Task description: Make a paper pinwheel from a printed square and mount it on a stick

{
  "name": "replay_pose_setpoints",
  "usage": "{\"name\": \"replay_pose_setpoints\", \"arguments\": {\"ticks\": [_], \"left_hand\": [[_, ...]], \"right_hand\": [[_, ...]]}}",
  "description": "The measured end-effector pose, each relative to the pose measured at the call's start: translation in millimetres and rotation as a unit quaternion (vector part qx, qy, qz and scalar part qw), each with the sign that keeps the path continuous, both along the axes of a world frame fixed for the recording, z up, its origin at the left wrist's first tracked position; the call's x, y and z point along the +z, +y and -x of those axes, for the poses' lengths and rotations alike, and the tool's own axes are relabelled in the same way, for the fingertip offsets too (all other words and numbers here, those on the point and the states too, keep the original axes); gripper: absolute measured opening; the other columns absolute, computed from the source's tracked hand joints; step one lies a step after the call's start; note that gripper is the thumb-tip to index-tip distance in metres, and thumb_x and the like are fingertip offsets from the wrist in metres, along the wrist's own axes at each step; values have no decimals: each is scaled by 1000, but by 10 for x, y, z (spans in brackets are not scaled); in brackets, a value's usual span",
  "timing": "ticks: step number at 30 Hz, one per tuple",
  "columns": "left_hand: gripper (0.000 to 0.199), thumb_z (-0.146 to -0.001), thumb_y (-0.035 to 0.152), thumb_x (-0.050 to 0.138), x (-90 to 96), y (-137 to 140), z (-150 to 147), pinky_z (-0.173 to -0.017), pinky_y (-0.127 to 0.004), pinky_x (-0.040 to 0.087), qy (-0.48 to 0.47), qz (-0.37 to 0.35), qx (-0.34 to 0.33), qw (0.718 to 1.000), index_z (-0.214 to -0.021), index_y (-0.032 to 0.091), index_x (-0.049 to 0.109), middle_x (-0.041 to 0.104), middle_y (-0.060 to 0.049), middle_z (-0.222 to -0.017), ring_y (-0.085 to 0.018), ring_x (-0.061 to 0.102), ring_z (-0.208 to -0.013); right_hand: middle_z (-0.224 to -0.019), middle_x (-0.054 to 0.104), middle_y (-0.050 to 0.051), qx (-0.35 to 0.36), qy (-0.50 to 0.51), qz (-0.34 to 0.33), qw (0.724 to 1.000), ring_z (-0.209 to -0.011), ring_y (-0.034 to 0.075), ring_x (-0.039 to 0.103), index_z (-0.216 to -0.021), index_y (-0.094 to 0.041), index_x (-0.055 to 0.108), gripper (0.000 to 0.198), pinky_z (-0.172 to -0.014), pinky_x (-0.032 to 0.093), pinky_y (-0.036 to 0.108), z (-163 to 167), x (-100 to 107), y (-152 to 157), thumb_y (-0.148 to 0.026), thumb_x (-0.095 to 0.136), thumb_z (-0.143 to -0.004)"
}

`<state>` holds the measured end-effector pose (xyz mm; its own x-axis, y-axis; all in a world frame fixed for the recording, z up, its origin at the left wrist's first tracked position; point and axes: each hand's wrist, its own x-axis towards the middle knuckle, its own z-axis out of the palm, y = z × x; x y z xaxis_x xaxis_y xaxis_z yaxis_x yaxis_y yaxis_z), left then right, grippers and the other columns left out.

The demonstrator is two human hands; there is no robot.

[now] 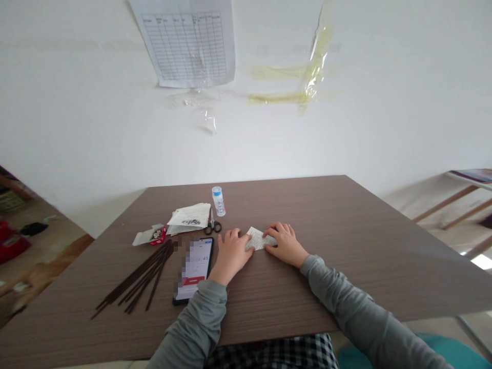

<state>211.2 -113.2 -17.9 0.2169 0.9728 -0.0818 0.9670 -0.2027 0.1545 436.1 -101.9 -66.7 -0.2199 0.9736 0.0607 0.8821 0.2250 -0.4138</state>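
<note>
A small piece of printed paper (257,241) lies on the table between my hands, its top coming to a point. My left hand (233,251) grips the paper's left edge, with the thumb along the lower side and the fingers bent toward the top. On the other side, my right hand (286,245) holds the right edge between thumb and curled fingers. Part of the paper is hidden under the fingertips. Close to my left hand are a phone (195,264) with its screen lit and black-handled scissors (212,226).
Behind the scissors stands a clear bottle with a blue band (219,201). A stack of printed paper (189,217), a small open box of white bits (157,236) and several thin dark sticks (138,277) lie left on the brown table (346,230). A white wall (284,143) rises behind.
</note>
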Motion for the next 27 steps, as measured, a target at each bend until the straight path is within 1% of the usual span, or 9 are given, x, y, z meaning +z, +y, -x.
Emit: {"name": "replay_pose_setpoints", "arguments": {"ticks": [2,6,8,10,12,16,19,23,27], "left_hand": [[43,-121,38,85,-8,2,-16,-153,-73,47,-4,0,6,1000,-163,37,94,79,-16,-182,-44,69,-172],[42,-121,45,87,-5,2,-26,-151,-69,51,-6,-5,11,1000,-162,36,94,79,-17,-180,-43,70,-171],[45,-121,48,87,9,-2,-31,-150,-68,52,-8,-4,13,1000,-163,34,94,79,-18,-180,-44,70,-171],[46,-121,48,88,28,-9,-41,-151,-71,51,-11,1,19,1000,-164,33,93,78,-20,-181,-46,69,-173],[48,-120,47,89,50,-15,-55,-152,-74,48,-11,5,25,1000,-165,33,92,76,-20,-184,-47,66,-175],[50,-119,43,87,88,-22,-79,-155,-75,42,4,10,28,1000,-168,37,89,73,-17,-189,-45,62,-180],[56,-119,39,85,114,-29,-79,-157,-78,40,10,24,29,999,-174,36,84,72,-18,-191,-45,60,-182],[61,-119,34,83,143,-37,-54,-159,-80,36,9,43,29,999,-180,37,81,68,-19,-195,-45,57,-186],[64,-118,31,84,137,-24,1,-161,-77,34,11,48,36,998,-181,40,81,67,-16,-196,-45,56,-188]], "right_hand": [[-166,79,13,-13,-4,0,1000,-164,41,66,-145,-37,93,36,-153,39,69,57,7,2,-37,92,-110],[-169,77,15,-33,-14,3,999,-165,44,66,-143,-33,91,39,-153,38,73,131,4,7,-45,100,-107],[-167,78,15,-37,-18,-5,999,-162,44,68,-141,-33,90,40,-151,41,73,149,-4,10,-45,102,-105],[-164,78,13,-42,-21,-12,999,-158,43,70,-138,-33,90,39,-147,45,70,164,-7,15,-46,103,-104],[-163,78,12,-51,-22,-9,998,-156,43,71,-137,-33,91,39,-145,48,67,180,1,21,-46,104,-102],[-167,77,12,-62,-17,14,998,-160,42,69,-141,-36,92,40,-147,44,65,199,29,43,-41,102,-102],[-171,77,11,-60,-13,26,998,-164,42,67,-146,-41,94,44,-147,44,63,174,48,69,-38,100,-103],[-182,73,10,-51,6,59,997,-173,46,60,-151,-45,96,49,-151,40,66,97,71,106,-36,98,-103],[-189,69,9,-48,17,85,995,-179,48,55,-156,-48,96,54,-152,39,69,27,91,134,-34,97,-104]]}}
